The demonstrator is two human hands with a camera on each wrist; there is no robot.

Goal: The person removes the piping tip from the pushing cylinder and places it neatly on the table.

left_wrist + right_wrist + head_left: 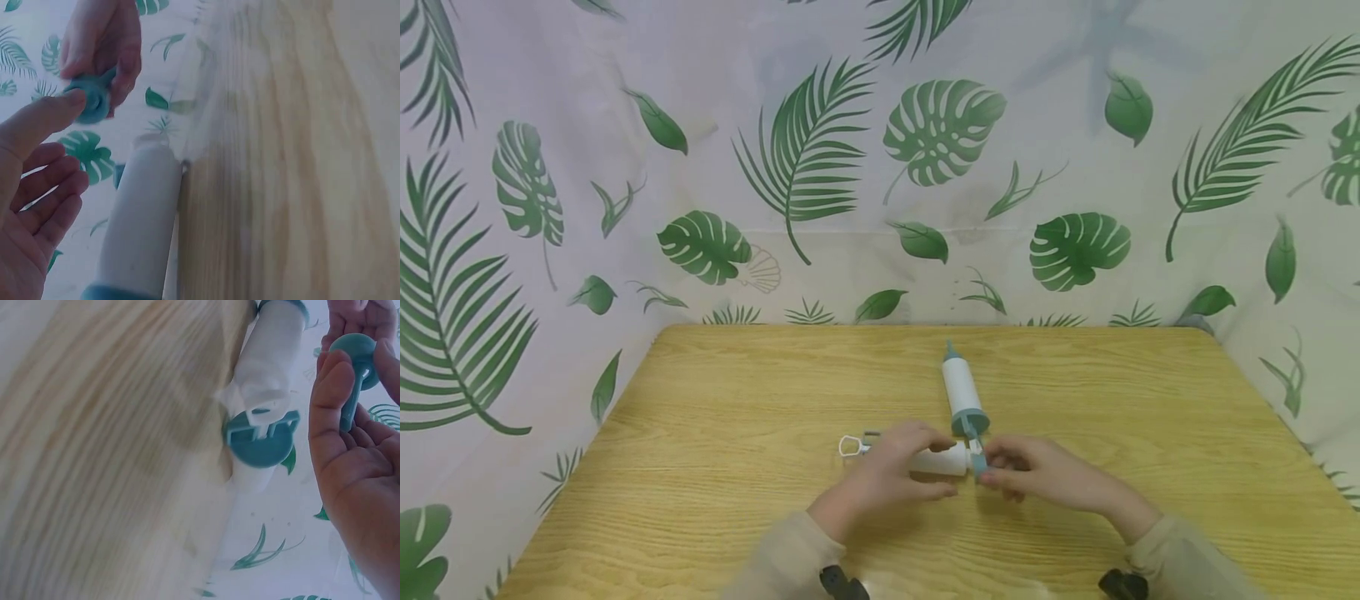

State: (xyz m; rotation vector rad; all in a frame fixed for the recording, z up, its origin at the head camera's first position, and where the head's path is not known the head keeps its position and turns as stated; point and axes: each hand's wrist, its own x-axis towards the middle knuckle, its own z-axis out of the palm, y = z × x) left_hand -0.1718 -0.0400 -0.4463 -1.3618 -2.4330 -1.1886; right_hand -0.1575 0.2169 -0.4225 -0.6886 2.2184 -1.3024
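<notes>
My right hand (1045,471) pinches a teal nozzle cap (353,347) between thumb and fingers, its narrow stem pointing back toward the palm in the right wrist view. A white syringe barrel (943,460) lies sideways between the hands, its bare mouth toward the right hand and a white ring handle (850,447) at its left end. My left hand (895,471) arches over this barrel with fingers spread. In the left wrist view its thumb (69,103) overlaps the nozzle cap. Behind, a second white syringe (961,385) lies with its teal tip pointing away.
Under everything is a wood-grain table (737,392). The second syringe's teal flange (262,450) sits close to the first barrel's mouth. A white cloth with green leaves (842,275) hangs behind the table and along its sides.
</notes>
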